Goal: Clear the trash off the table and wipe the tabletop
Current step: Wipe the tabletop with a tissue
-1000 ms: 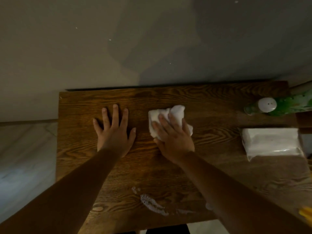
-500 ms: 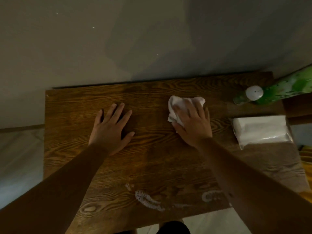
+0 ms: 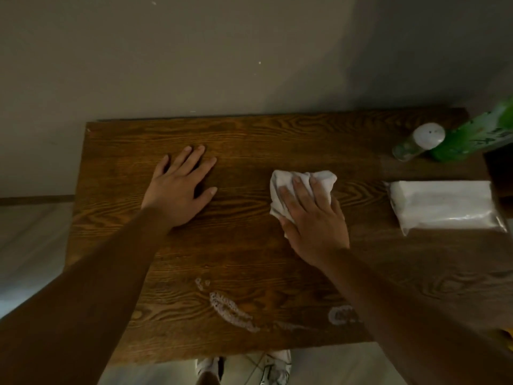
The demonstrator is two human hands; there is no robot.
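The right hand point(image 3: 313, 218) presses flat on a crumpled white tissue point(image 3: 301, 187) — fingers spread over it, palm down, the wad pinned to the table point(image 3: 249, 134) rather than pinched. Over the last second that hand has swept rightward and is now drifting back toward the middle, so the wiping stroke is running side to side across the far half. The left hand point(image 3: 179, 187) stays planted, open and empty, well out to the left of the tissue, bracing.

Judging by that, the far strip is being covered — the near edge is not. Count it up: three foamy wet smears point(image 3: 230, 309) behind the wiping wrist, toward the person. Beyond the fingertips to the right: one tissue pack point(image 3: 441, 207), one white-capped bottle point(image 3: 419, 141), one green bottle point(image 3: 477, 134) just beside it. One tissue, two hands. No loose trash visible.
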